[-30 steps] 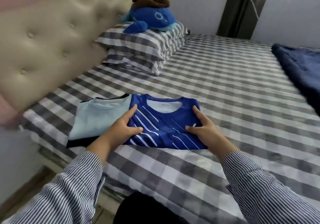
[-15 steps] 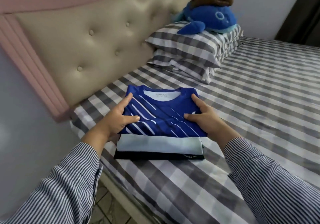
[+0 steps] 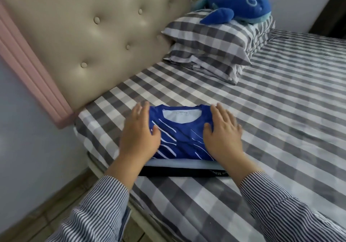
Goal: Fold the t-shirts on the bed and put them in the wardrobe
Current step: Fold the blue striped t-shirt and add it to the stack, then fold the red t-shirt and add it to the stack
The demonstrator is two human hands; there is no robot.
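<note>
Both hands lie flat, fingers spread: the left hand (image 3: 139, 138) presses the blue t-shirt's (image 3: 180, 136) left edge, the right hand (image 3: 222, 136) its right edge; the folded stack sits squarely between them, collar away, pale t-shirt (image 3: 183, 163) underneath; equally near

The headboard (image 3: 89, 41) is padded, buttoned leather-look upholstery with a soft sheen, framed in smooth matt pink trim (image 3: 31, 69). The bed sheet (image 3: 280, 129) and pillows (image 3: 211, 43) are matt checked cloth. The blue t-shirt (image 3: 179, 138) is smooth, slightly glossy fabric. The whale toy (image 3: 241, 5) is plush.
</note>
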